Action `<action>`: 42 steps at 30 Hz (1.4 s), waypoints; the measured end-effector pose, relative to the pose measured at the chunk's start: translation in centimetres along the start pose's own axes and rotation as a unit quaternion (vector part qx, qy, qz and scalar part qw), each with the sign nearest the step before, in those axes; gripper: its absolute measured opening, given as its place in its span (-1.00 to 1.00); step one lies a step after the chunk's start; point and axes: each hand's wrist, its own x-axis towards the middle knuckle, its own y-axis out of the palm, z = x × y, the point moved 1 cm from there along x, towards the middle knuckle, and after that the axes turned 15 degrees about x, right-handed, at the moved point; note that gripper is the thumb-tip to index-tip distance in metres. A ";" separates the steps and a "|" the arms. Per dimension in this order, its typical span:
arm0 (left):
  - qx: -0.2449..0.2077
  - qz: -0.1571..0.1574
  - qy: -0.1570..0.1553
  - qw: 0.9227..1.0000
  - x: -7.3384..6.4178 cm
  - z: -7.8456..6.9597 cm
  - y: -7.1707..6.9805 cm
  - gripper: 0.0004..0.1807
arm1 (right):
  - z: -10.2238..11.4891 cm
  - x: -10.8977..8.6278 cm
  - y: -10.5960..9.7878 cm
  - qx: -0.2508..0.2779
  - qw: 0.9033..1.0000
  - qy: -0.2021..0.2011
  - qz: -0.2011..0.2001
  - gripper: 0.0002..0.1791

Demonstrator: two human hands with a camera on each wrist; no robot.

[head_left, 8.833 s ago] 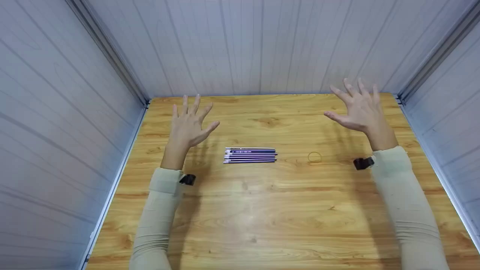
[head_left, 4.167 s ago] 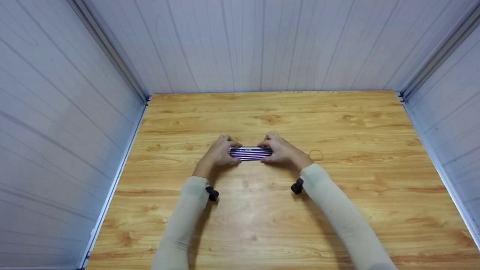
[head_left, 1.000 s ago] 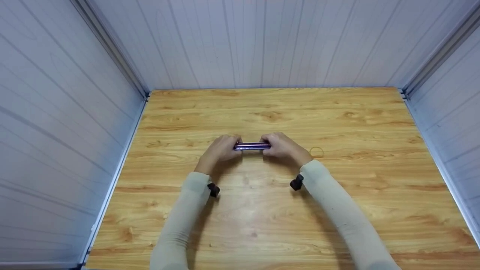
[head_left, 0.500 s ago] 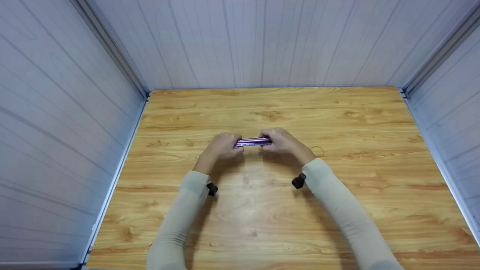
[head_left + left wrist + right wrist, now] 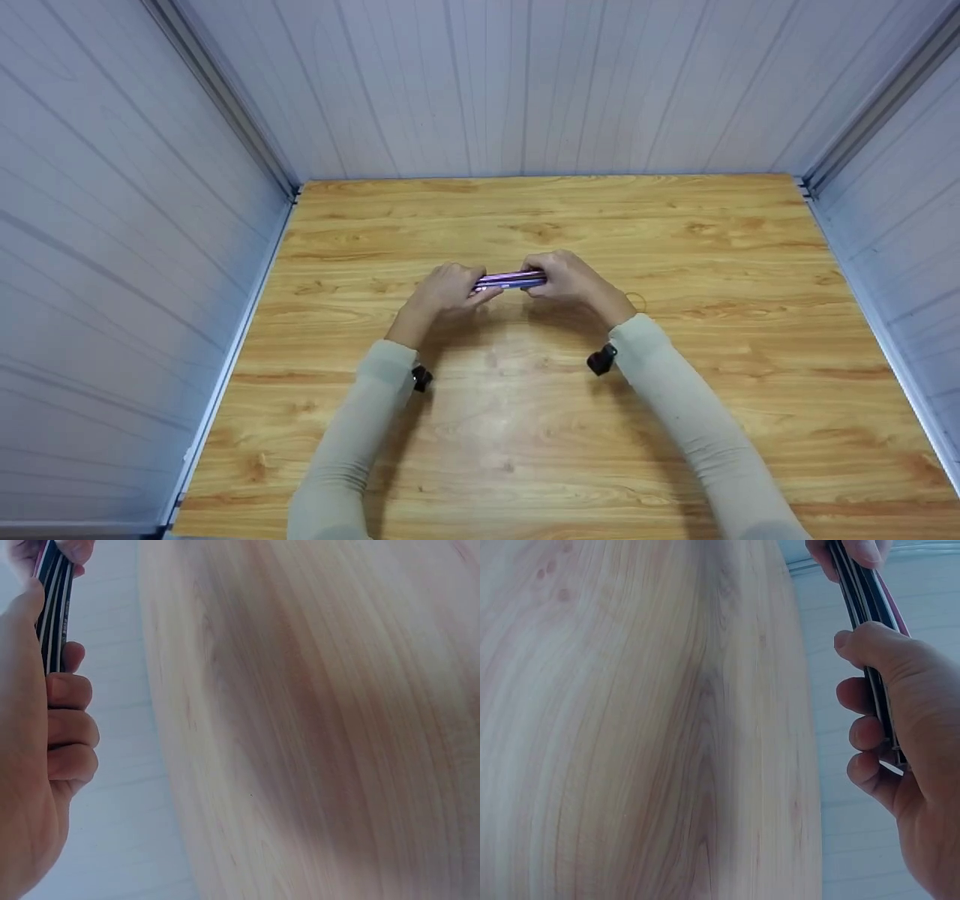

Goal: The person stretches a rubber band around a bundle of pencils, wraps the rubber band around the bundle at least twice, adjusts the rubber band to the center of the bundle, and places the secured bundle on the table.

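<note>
A bundle of several purple pencils (image 5: pixel 512 280) is held level above the wooden table, in the middle of the head view. At its left end my left hand (image 5: pixel 448 286) grips it, the thumb lying along the near side. My right hand (image 5: pixel 564 277) grips the other end. In the left wrist view, the pencils (image 5: pixel 54 611) show dark, with curled fingers (image 5: pixel 71 727) below. The right wrist view has the pencils (image 5: pixel 862 596) running through my right hand (image 5: pixel 930 705), fingers bent round them. Both ends are mostly covered by the hands in the head view.
A thin yellow rubber band (image 5: pixel 644 300) lies on the table (image 5: pixel 502 450) just beyond my right wrist, partly hidden by it. Pale panel walls (image 5: pixel 487 90) stand at the back and on both sides. A small black camera sits on each wrist.
The pencils lay flat in a row earlier; both hands took hold of them, gathered them and raised them. In the last second the bundle has shifted slightly away, and the left thumb has straightened.
</note>
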 end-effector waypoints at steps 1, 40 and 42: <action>-0.004 -0.003 0.004 1.000 0.0 0.0 0.1 -0.20 | 0.0 0.0 0.0 -0.001 1.000 0.000 -0.003 -0.80; 0.005 0.003 -0.026 1.000 -2.5 -2.5 -7.3 -0.46 | 3.3 -5.1 1.7 0.458 0.863 0.042 -0.208 -0.15; 0.013 -0.001 -0.021 1.000 -2.5 -2.5 -7.2 -0.47 | 3.3 -5.1 1.7 0.448 0.868 0.042 -0.209 -0.19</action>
